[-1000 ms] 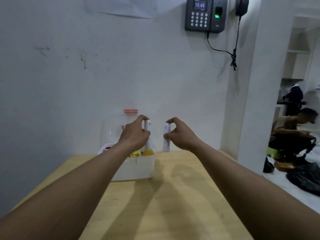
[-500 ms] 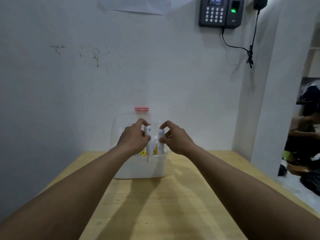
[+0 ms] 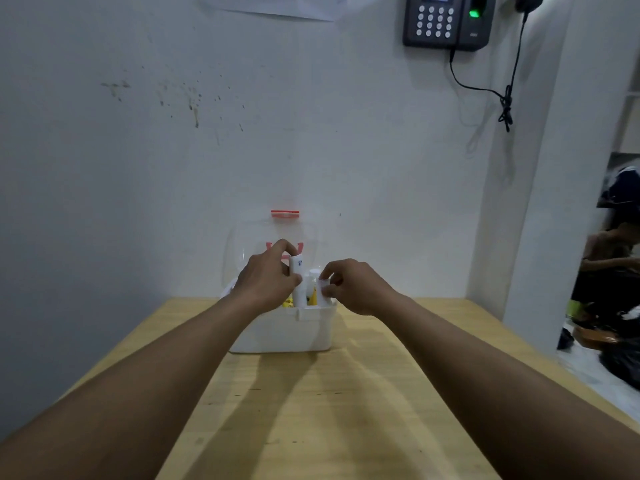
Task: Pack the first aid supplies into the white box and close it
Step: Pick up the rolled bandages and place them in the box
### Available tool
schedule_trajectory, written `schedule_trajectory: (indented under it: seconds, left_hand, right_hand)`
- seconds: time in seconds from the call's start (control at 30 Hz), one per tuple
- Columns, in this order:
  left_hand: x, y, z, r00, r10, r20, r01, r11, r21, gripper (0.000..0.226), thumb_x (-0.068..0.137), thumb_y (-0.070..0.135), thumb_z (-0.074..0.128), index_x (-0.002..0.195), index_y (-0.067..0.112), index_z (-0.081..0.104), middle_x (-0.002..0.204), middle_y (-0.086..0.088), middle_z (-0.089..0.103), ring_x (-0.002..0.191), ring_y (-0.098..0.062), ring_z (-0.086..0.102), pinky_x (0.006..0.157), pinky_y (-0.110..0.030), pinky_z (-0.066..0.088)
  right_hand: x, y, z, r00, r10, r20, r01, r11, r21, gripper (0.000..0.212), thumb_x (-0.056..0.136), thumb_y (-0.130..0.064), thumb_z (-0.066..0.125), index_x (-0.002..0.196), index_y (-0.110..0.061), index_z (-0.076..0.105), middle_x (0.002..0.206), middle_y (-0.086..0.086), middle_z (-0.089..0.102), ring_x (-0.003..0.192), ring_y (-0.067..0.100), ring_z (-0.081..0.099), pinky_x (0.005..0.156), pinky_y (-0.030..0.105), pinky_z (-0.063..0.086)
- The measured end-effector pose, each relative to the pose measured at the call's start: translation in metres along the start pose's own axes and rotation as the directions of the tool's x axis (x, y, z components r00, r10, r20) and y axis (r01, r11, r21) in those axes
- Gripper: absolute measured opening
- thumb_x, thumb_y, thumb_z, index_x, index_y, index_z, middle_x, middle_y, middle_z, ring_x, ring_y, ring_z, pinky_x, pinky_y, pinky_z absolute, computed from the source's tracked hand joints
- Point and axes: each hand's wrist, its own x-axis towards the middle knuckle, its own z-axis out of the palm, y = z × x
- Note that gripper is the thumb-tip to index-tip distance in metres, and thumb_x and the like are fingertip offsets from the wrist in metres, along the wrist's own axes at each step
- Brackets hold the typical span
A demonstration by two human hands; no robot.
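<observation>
White box (image 3: pixel 282 332), table (image 3: pixel 346 410), L hand (image 3: pixel 266 282) grips tube (image 3: pixel 297 268), R hand (image 3: pixel 360 289) pinches small tube (image 3: pixel 324 289)

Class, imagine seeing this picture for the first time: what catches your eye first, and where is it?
Two hands meet in the middle: the left hand grips a white tube upright over the white box, and the right hand pinches a second tube at the box's right end. The box stands on a wooden table, its clear lid raised. A dark keypad hangs at the upper right.
</observation>
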Motion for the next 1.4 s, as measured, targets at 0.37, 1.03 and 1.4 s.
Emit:
schedule_trajectory:
  seconds: [0.37, 1.03, 1.4]
  left_hand:
    - [-0.003, 0.001, 0.0, 1.0, -0.006, 0.026, 0.006, 1.0, 0.021, 0.037, 0.089, 0.02, 0.07, 0.121, 0.025, 0.053, 0.103, -0.004, 0.072, 0.09, -0.021, 0.065, 0.075, -0.037, 0.055]
    - [0.0, 0.003, 0.013, 0.981, -0.026, 0.191, -0.012, 0.981, 0.193, 0.022, 0.085, 0.032, 0.074, 0.104, 0.031, 0.063, 0.107, 0.004, 0.073, 0.104, -0.019, 0.064, 0.095, -0.049, 0.048]
    - [0.004, 0.018, 0.01, 0.969, -0.023, 0.247, -0.065, 0.937, 0.343, 0.034, 0.086, 0.016, 0.051, 0.102, 0.031, 0.077, 0.114, 0.01, 0.07, 0.11, -0.017, 0.054, 0.101, -0.046, 0.036]
  right_hand:
    - [-0.001, -0.001, 0.001, 0.997, -0.031, 0.067, 0.041, 0.988, -0.15, 0.021, 0.092, -0.017, 0.06, 0.1, -0.016, 0.079, 0.102, 0.002, 0.075, 0.093, 0.019, 0.064, 0.08, 0.03, 0.051]
    - [-0.004, 0.006, -0.002, 0.998, -0.024, 0.055, 0.031, 0.99, -0.138, 0.025, 0.094, -0.011, 0.056, 0.109, -0.014, 0.076, 0.111, 0.003, 0.073, 0.099, 0.018, 0.063, 0.078, 0.023, 0.043]
    - [-0.006, 0.007, -0.003, 0.998, -0.005, 0.065, 0.014, 0.992, -0.128, 0.04, 0.086, 0.0, 0.047, 0.108, -0.017, 0.076, 0.117, 0.005, 0.07, 0.106, 0.02, 0.062, 0.088, 0.028, 0.052]
